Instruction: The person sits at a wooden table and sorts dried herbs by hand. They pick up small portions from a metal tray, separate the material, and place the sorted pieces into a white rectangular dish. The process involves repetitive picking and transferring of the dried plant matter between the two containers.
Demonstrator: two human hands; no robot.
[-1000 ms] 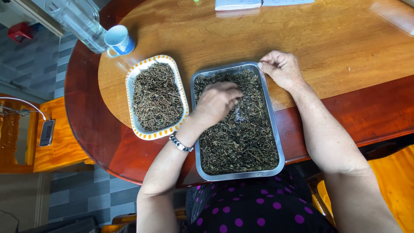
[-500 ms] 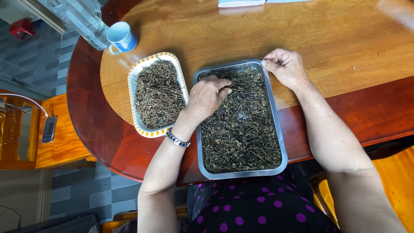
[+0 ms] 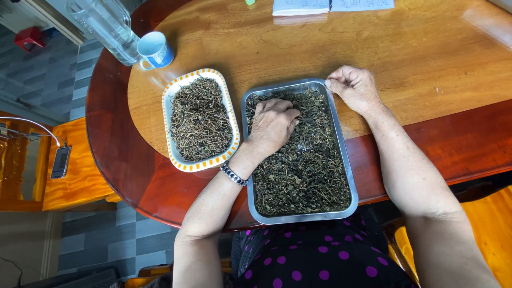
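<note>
From the head camera, the left hand point(image 3: 273, 124) lies knuckles-up in the steel tray point(image 3: 341, 140) with its fingers curled down into the dried leaves point(image 3: 304, 170); whether they pinch anything cannot be told. The right hand point(image 3: 354, 88) rests loosely curled at the tray's far right corner, fingertips touching its rim. There are two trays: the steel one at the table's point(image 3: 426, 69) near edge, and a patterned tray point(image 3: 172, 140) of dried stems just left of it. One blue cup point(image 3: 156, 50) and one clear bottle point(image 3: 106, 24) stand at the far left edge.
</note>
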